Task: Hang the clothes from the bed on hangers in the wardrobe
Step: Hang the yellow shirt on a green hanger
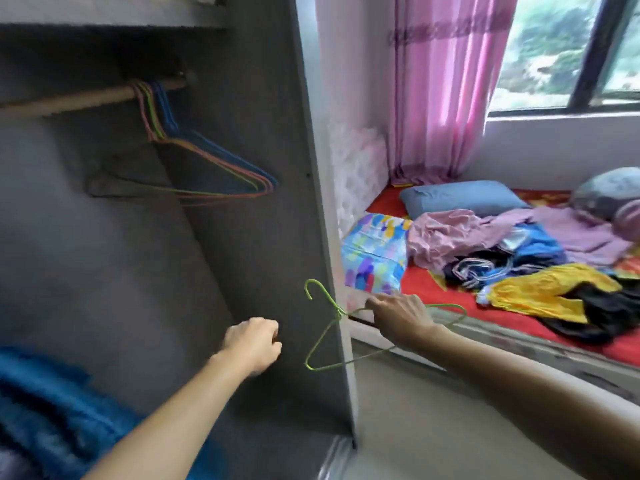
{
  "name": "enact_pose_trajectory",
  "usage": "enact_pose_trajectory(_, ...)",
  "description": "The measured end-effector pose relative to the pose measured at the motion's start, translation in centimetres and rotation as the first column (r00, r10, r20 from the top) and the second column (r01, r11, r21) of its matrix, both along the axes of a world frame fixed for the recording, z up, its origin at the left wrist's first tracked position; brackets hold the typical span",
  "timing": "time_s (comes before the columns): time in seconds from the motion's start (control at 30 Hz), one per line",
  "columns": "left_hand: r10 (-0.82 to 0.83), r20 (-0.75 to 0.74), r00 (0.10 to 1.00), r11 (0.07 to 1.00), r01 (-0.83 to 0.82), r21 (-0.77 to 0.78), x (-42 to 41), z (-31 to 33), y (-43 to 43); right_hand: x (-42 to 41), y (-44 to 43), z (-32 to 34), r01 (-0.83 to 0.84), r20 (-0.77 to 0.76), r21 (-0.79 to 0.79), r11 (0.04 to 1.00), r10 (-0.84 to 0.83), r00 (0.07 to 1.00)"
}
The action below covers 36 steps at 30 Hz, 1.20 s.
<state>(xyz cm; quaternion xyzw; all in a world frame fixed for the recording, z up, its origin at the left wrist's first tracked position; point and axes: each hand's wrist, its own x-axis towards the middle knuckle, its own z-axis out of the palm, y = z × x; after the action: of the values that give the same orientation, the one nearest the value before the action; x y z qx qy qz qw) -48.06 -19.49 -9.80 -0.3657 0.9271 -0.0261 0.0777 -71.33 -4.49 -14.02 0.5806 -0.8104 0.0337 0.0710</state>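
By the wardrobe (263,237), right hand (401,317) grips green hanger (322,341), left hand (254,344) curled

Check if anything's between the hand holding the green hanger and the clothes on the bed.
Nothing visible. The right hand grips the green hanger beside the bed; only bare red sheet lies between it and the clothes.

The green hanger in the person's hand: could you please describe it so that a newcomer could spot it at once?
Find the wardrobe's pale side panel, between the dark wardrobe interior and the bed. Low across its front edge, the right hand holds a thin green wire hanger by one shoulder. Unlike the coloured hangers bunched on the rail above, it hangs from nothing.
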Motion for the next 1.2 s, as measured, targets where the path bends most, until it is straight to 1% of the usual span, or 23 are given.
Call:
enact_pose_trajectory(0.13, -0.156, 0.05, 0.986, 0.983, 0.15, 0.104, -8.6, -3.0, 5.4, -7.3, 9.4, -3.9, 0.182, 0.047, 0.02, 0.983, -0.183, 0.982)
enact_pose_trajectory(0.23, -0.239, 0.004, 0.971, 0.954, 0.234, 0.189, -16.4, -4.5, 9.9, -13.2, 16.6, -5.7, 0.3, 0.078, 0.039, 0.953, -0.302, 0.95)
enact_pose_trajectory(0.3, -0.292, -0.005, 0.957, 0.937, 0.287, 0.199, -22.0, -5.7, 12.9, -17.3, 21.3, -6.2, 0.373, 0.096, 0.039, 0.927, -0.375, 0.922)
enact_pose_trajectory(0.37, -0.343, 0.007, 0.939, 0.92, 0.334, 0.205, -27.4, -7.2, 16.1, -21.2, 26.0, -6.5, 0.452, 0.101, 0.052, 0.89, -0.455, 0.885)
enact_pose_trajectory(0.43, -0.38, 0.017, 0.925, 0.898, 0.365, 0.246, -32.0, -8.5, 19.4, -24.5, 30.5, -6.8, 0.539, 0.094, 0.087, 0.838, -0.546, 0.833)
enact_pose_trajectory(0.5, -0.423, 0.035, 0.905, 0.87, 0.395, 0.296, -35.7, -9.5, 22.4, -27.2, 34.5, -7.0, 0.615, 0.085, 0.113, 0.781, -0.624, 0.777)
enact_pose_trajectory(0.6, -0.487, 0.037, 0.873, 0.832, 0.45, 0.325, -40.9, -10.3, 25.4, -31.3, 39.2, -7.2, 0.692, 0.069, 0.128, 0.71, -0.703, 0.708)
enact_pose_trajectory(0.67, -0.517, 0.026, 0.856, 0.814, 0.482, 0.324, -44.1, -10.3, 26.4, -33.7, 41.3, -7.3, 0.739, 0.071, 0.124, 0.662, -0.749, 0.659)
enact_pose_trajectory(0.77, -0.545, 0.032, 0.838, 0.799, 0.507, 0.324, -48.8, -11.0, 26.9, -37.1, 43.2, -8.3, 0.799, 0.115, 0.141, 0.584, -0.812, 0.573)
enact_pose_trajectory(0.83, -0.559, 0.039, 0.828, 0.787, 0.516, 0.34, -52.0, -11.9, 26.8, -39.5, 43.8, -9.1, 0.825, 0.143, 0.172, 0.538, -0.842, 0.52)
enact_pose_trajectory(0.93, -0.576, 0.051, 0.816, 0.77, 0.52, 0.37, -57.6, -13.8, 26.3, -43.9, 44.3, -10.3, 0.848, 0.15, 0.209, 0.486, -0.873, 0.464)
enact_pose_trajectory(1.03, -0.592, 0.067, 0.803, 0.748, 0.517, 0.415, -64.0, -15.6, 25.7, -49.6, 44.2, -10.7, 0.884, 0.159, 0.21, 0.417, -0.907, 0.39)
enact_pose_trajectory(1.2, -0.625, 0.089, 0.776, 0.704, 0.51, 0.494, -74.6, -17.2, 24.1, -59.5, 43.5, -10.5, 0.932, 0.292, 0.214, 0.292, -0.93, 0.224)
